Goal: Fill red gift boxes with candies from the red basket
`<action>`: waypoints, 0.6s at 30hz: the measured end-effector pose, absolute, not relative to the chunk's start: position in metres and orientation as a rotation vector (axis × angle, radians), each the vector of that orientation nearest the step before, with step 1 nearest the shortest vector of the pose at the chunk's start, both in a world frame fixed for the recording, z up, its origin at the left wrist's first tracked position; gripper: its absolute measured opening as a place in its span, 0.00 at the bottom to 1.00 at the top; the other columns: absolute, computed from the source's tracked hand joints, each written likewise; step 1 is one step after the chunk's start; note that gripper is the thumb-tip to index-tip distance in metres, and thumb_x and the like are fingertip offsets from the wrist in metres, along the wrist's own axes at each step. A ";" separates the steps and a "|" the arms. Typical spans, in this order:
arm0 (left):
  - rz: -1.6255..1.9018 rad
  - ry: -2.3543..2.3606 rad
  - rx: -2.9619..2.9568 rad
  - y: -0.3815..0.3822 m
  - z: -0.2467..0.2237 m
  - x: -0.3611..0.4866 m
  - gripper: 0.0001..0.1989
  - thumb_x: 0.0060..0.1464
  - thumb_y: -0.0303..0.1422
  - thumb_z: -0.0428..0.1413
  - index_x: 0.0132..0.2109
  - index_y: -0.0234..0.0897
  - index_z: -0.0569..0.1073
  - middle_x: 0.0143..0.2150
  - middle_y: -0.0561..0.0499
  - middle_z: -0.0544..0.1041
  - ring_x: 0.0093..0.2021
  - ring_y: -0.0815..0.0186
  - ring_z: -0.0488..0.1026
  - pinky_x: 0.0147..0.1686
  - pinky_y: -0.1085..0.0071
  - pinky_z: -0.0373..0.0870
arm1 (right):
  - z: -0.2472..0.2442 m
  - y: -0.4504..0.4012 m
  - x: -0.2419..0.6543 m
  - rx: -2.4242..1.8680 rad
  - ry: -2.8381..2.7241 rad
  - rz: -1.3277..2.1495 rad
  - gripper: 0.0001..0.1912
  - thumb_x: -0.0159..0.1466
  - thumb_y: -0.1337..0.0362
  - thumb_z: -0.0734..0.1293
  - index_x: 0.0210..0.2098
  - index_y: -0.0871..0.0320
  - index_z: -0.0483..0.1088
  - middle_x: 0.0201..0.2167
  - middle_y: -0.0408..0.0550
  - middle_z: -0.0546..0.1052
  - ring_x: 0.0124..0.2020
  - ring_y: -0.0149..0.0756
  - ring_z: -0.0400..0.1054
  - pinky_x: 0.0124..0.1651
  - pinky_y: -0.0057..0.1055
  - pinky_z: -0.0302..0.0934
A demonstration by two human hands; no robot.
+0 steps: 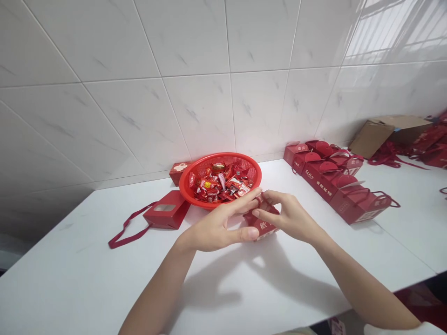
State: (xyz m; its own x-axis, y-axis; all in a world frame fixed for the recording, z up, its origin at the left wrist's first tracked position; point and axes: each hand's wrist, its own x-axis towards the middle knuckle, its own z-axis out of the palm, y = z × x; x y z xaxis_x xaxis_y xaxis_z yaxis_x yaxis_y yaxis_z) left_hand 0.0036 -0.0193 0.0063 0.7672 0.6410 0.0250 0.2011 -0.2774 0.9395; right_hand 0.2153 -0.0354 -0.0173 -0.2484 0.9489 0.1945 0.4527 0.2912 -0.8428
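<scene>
Both hands are around a small red box [266,225] with pale characters, just in front of the right side of a red plastic basket [256,177]. My left hand [223,226] reaches over the box from the left, thumb stretched along its near side and fingers at its top. On the other side, my right hand [291,215] has thumb and fingers closed on the box's upper part, near a dark red cord. Wrapped red candies [213,186] fill the basket. The hands hide much of the box.
A red box with a window [165,207] and ribbon handle lies left of the basket, another red box [179,172] behind it. Rows of red handled boxes [319,181] stand at right. Farther right is an open cardboard box [373,138]. A tiled wall [195,111] borders the white table [104,284].
</scene>
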 end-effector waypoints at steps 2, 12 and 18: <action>0.465 0.686 1.957 -0.023 0.004 0.008 0.40 0.57 0.44 0.60 0.71 0.49 0.52 0.73 0.48 0.53 0.70 0.52 0.54 0.67 0.53 0.55 | -0.024 -0.036 0.211 -1.386 -1.849 0.693 0.08 0.63 0.60 0.64 0.29 0.55 0.68 0.26 0.43 0.75 0.26 0.34 0.65 0.31 0.30 0.56; 0.488 0.736 2.202 -0.016 0.008 -0.002 0.33 0.58 0.43 0.59 0.68 0.47 0.62 0.70 0.50 0.60 0.70 0.51 0.56 0.68 0.50 0.52 | 0.008 -0.040 0.270 -1.306 -1.517 0.391 0.07 0.64 0.62 0.63 0.31 0.56 0.71 0.27 0.46 0.77 0.29 0.36 0.71 0.32 0.31 0.63; 0.758 0.995 2.083 0.025 0.001 -0.025 0.25 0.56 0.47 0.57 0.57 0.42 0.74 0.63 0.48 0.71 0.67 0.51 0.61 0.66 0.55 0.60 | 0.062 -0.041 0.375 -1.266 -0.971 -0.213 0.08 0.65 0.69 0.65 0.32 0.63 0.75 0.30 0.55 0.79 0.26 0.29 0.72 0.32 0.32 0.64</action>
State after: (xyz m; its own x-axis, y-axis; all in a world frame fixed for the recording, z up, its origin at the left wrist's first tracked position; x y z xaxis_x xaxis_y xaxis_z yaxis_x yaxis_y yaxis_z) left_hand -0.0254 0.0250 0.0007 0.5343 0.8206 0.2028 0.4130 -0.4628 0.7844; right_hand 0.3748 -0.0405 0.0615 0.6041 0.3604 0.7108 0.6250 0.3391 -0.7031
